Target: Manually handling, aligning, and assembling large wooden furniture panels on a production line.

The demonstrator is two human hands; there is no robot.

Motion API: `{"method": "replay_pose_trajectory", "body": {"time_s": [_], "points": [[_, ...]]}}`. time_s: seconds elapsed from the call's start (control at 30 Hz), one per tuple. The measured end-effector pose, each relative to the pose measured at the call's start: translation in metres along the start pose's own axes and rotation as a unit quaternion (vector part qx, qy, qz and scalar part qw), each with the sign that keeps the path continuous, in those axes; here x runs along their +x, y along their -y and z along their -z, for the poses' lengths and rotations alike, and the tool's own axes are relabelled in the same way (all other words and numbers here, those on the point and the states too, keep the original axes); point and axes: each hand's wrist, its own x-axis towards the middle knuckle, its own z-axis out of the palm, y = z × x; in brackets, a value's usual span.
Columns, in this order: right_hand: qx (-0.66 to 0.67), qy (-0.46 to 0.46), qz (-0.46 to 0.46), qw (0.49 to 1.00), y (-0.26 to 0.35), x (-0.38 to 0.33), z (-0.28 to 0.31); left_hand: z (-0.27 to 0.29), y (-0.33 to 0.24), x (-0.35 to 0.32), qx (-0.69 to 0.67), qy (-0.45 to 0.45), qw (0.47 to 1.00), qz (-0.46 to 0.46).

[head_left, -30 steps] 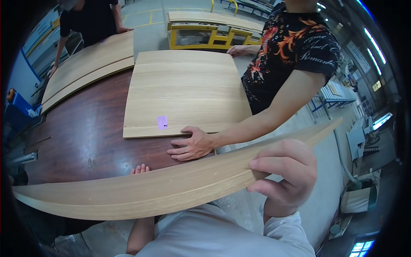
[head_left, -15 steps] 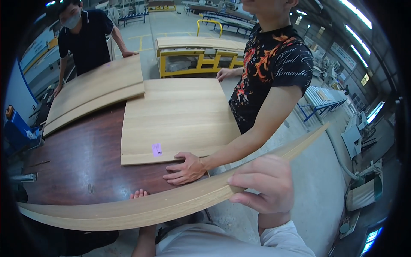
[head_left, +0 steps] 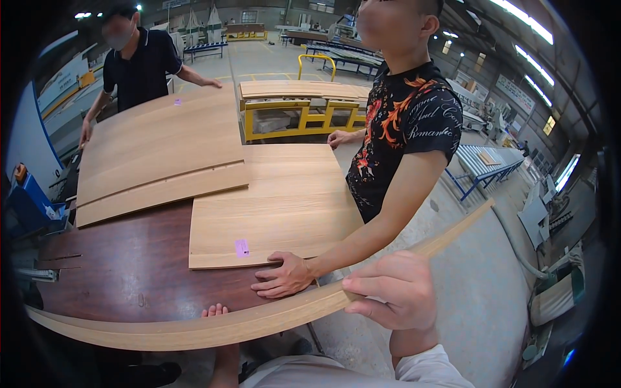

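A long light-wood panel (head_left: 259, 328) stands on edge across the front of my body. My right hand (head_left: 396, 290) is closed around its edge, right of the middle. Of my left hand (head_left: 215, 311) only fingertips show, curled over the panel's far edge; the rest is hidden behind it. Beyond lies a flat wooden board (head_left: 278, 207) with a pink label (head_left: 242, 248). A co-worker in a patterned T-shirt has one hand (head_left: 283, 276) on its near edge and the other at its far right corner.
The boards rest on a dark reddish-brown table (head_left: 149, 271). A second person at the far left handles a larger grooved board (head_left: 162, 139) overlapping the labelled one. Behind stands a yellow cart (head_left: 278, 129) with stacked panels. A blue-framed roller conveyor (head_left: 485, 161) is at the right.
The far person's grooved board has slid to the right, further over the labelled board, and that person's right-side hand has come off its edge. My hands keep hold of the panel.
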Motion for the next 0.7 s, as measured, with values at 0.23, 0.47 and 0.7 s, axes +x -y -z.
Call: {"method": "replay_pose_trajectory", "body": {"time_s": [0.23, 0.47, 0.7], "points": [[-0.068, -0.023, -0.001, 0.997, -0.003, -0.009, 0.006, -0.006, 0.011, -0.016, -0.286, -0.066, 0.938, 0.185], [-0.100, -0.062, -0.005, 0.993, -0.015, -0.021, 0.009, -0.005, 0.070, 0.000, 0.319, -0.048, 0.900, -0.293], [-0.077, -0.085, -0.038, 0.993, -0.014, -0.030, 0.004, -0.034, 0.073, 0.021, 0.361, -0.214, 0.828, -0.371]]}}
